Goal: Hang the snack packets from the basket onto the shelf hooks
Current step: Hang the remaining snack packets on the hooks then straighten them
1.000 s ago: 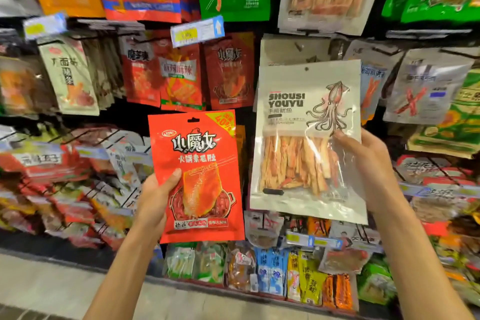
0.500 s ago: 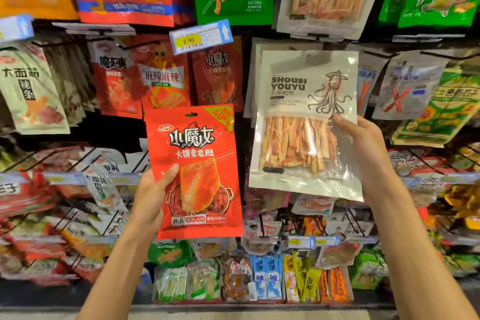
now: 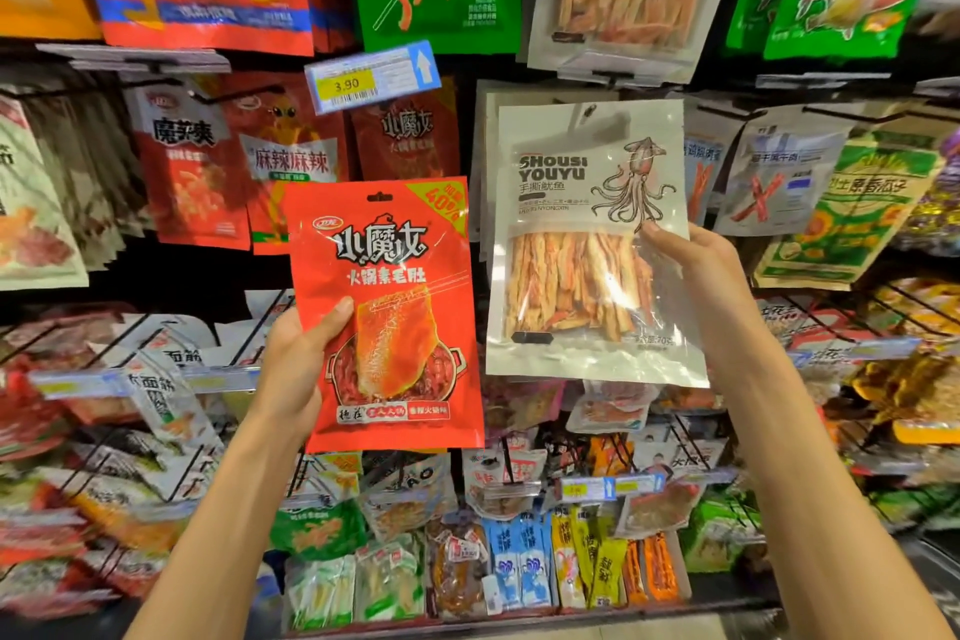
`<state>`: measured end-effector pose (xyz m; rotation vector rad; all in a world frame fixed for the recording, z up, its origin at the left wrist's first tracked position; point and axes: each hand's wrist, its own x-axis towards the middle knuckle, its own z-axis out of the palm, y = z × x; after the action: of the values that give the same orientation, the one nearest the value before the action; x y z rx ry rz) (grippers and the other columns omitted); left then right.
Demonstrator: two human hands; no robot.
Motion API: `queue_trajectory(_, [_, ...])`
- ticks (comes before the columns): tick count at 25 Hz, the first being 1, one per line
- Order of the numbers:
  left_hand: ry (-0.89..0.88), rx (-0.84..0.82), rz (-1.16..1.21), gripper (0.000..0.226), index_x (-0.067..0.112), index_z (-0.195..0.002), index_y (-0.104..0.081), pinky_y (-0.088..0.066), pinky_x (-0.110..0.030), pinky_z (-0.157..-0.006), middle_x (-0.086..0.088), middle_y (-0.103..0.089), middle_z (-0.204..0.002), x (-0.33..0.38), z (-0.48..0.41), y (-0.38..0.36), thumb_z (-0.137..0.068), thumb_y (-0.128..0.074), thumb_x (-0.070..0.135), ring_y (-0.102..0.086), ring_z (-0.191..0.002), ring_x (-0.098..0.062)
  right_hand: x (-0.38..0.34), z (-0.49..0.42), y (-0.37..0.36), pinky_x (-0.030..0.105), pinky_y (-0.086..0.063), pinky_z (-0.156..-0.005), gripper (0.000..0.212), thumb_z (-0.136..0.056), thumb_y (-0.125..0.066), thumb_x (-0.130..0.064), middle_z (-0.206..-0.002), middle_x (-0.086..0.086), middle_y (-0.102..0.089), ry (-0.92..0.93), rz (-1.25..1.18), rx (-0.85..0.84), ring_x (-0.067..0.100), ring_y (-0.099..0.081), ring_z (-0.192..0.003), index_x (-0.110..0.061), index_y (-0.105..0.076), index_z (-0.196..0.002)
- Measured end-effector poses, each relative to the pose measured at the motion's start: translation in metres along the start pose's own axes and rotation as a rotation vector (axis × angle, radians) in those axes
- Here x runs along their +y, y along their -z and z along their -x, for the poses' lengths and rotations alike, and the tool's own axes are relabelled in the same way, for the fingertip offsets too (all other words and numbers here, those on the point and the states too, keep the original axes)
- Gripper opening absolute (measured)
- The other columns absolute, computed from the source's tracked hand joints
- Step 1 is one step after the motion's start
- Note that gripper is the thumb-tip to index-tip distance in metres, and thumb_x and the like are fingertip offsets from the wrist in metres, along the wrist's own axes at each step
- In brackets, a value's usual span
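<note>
Head view faces a shelf wall hung with snack packets, with a yellow-and-blue price tag (image 3: 371,75) marked 3.90 high in the middle. Below and left of that tag, the left hand (image 3: 296,364) grips a red packet (image 3: 384,307) by its left edge. Its thumb lies flat across the printed front, and its fingers are curled round behind the packet, out of sight. The red packet stands upright straight below the tag, held out in front of the shelf, with nothing through the hang hole at its top. Just under the tag, behind the held packet, hang darker red packets (image 3: 405,135) with the same logo.

Below and right of the tag is the pale squid packet (image 3: 587,244), upright, with strips showing through its clear window. Its top edge sits up among the cream packets (image 3: 485,161) hanging in that row; whether its hole is over a hook cannot be told. Farthest right of the tag, the right hand (image 3: 696,276) pinches this packet by its right edge, thumb tip on the front beside the squid drawing, fingers wrapped behind. The two held packets sit just beside each other.
</note>
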<state>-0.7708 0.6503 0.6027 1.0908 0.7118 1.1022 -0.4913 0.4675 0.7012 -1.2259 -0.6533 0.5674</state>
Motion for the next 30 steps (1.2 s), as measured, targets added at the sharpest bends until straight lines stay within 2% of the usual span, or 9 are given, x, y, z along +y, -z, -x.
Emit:
queue_trajectory(4, [-0.072, 0.002, 0.016, 0.021, 0.01, -0.113, -0.066, -0.05, -0.046, -0.097, -0.009, -0.073, -0.108, 0.016, -0.006, 0.0, -0.093, -0.061, 0.012, -0.069, -0.101, -0.026, 0.009, -0.007, -0.001, 0.03, -0.048, -0.075, 0.02, -0.094, -0.062, -0.017, -0.094, 0.007, -0.071, 0.015, 0.133, 0.054, 0.02, -0.064, -0.084, -0.004, -0.069, -0.108])
queue_trajectory(7, [-0.123, -0.019, 0.01, 0.023, 0.007, -0.115, -0.066, -0.051, -0.045, -0.096, -0.013, -0.072, -0.112, 0.032, -0.009, -0.002, -0.094, -0.061, 0.012, -0.068, -0.106, -0.029, 0.015, -0.015, -0.001, 0.048, -0.049, -0.094, 0.021, -0.094, -0.063, -0.021, -0.111, 0.018, -0.07, 0.006, 0.2, 0.079, 0.028, -0.064, -0.094, -0.01, -0.07, -0.109])
queue_trajectory(9, [-0.149, -0.048, -0.001, 0.024, 0.006, -0.116, -0.066, -0.05, -0.045, -0.097, -0.013, -0.071, -0.114, 0.041, -0.013, -0.005, -0.093, -0.063, 0.014, -0.066, -0.109, -0.03, 0.02, -0.022, 0.0, 0.054, -0.045, -0.103, 0.014, -0.093, -0.064, -0.024, -0.111, 0.014, -0.071, 0.013, 0.237, 0.076, 0.027, -0.067, -0.1, -0.018, -0.07, -0.104])
queue_trajectory(11, [-0.164, -0.067, -0.011, 0.021, 0.008, -0.113, -0.067, -0.05, -0.045, -0.097, -0.013, -0.071, -0.113, 0.047, -0.016, -0.009, -0.093, -0.063, 0.013, -0.066, -0.109, -0.03, 0.026, -0.027, 0.0, 0.05, -0.046, -0.103, 0.015, -0.092, -0.064, -0.027, -0.107, 0.004, -0.074, 0.037, 0.279, 0.063, 0.023, -0.068, -0.103, -0.019, -0.071, -0.104])
queue_trajectory(15, [-0.165, -0.079, -0.005, 0.019, 0.008, -0.111, -0.068, -0.052, -0.043, -0.094, -0.012, -0.072, -0.111, 0.051, -0.023, -0.016, -0.094, -0.062, 0.012, -0.068, -0.106, -0.028, 0.033, -0.038, -0.003, 0.044, -0.048, -0.1, 0.022, -0.094, -0.062, -0.024, -0.108, 0.001, -0.073, 0.071, 0.284, 0.067, 0.021, -0.068, -0.103, -0.014, -0.07, -0.112])
queue_trajectory(21, [-0.143, -0.079, 0.017, 0.03, 0.005, -0.119, -0.064, -0.046, -0.052, -0.103, -0.016, -0.069, -0.117, 0.05, -0.043, -0.02, -0.09, -0.065, 0.014, -0.065, -0.111, -0.033, 0.035, -0.043, -0.004, 0.032, -0.05, -0.088, 0.009, -0.095, -0.06, -0.018, -0.102, -0.003, -0.072, 0.107, 0.253, 0.049, 0.016, -0.067, -0.098, -0.021, -0.068, -0.099])
queue_trajectory(25, [-0.123, -0.063, 0.012, 0.031, 0.005, -0.123, -0.061, -0.048, -0.051, -0.101, -0.013, -0.07, -0.116, 0.052, -0.051, -0.025, -0.093, -0.064, 0.013, -0.067, -0.109, -0.031, 0.036, -0.048, -0.001, 0.038, -0.05, -0.093, 0.01, -0.095, -0.06, -0.016, -0.101, 0.001, -0.072, 0.113, 0.237, 0.041, 0.022, -0.067, -0.099, -0.019, -0.069, -0.096])
queue_trajectory(30, [-0.116, -0.055, -0.014, 0.016, 0.009, -0.11, -0.065, -0.051, -0.05, -0.098, -0.013, -0.072, -0.112, 0.054, -0.051, -0.033, -0.094, -0.062, 0.011, -0.068, -0.105, -0.031, 0.04, -0.055, 0.003, 0.037, -0.049, -0.097, 0.017, -0.095, -0.06, -0.017, -0.107, 0.001, -0.072, 0.124, 0.243, 0.033, 0.019, -0.067, -0.103, -0.014, -0.068, -0.109])
